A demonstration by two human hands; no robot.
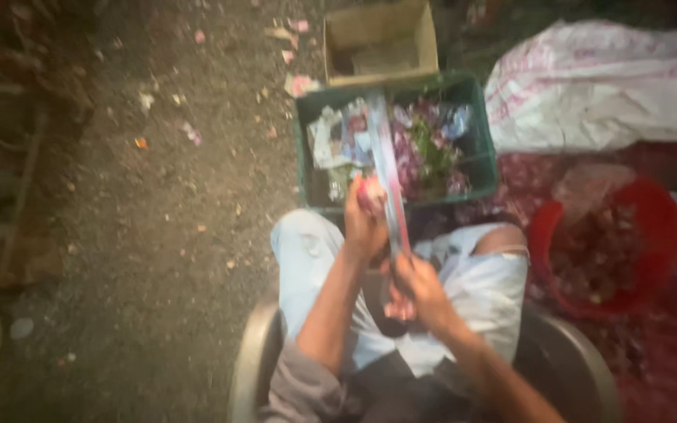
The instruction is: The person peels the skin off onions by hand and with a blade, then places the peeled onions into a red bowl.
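With the left hand (363,223) clamped on a small pink bulb (371,194) at 12 o'clock over the lap, above the green crate (479,141), and the right hand (417,286) closed on the long blade (389,180), cutting looks safest with fingers behind the edge.

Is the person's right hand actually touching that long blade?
Touching. In the head view, the right hand is wrapped around the lower end of the long blade, which rises from the fist over the green crate.
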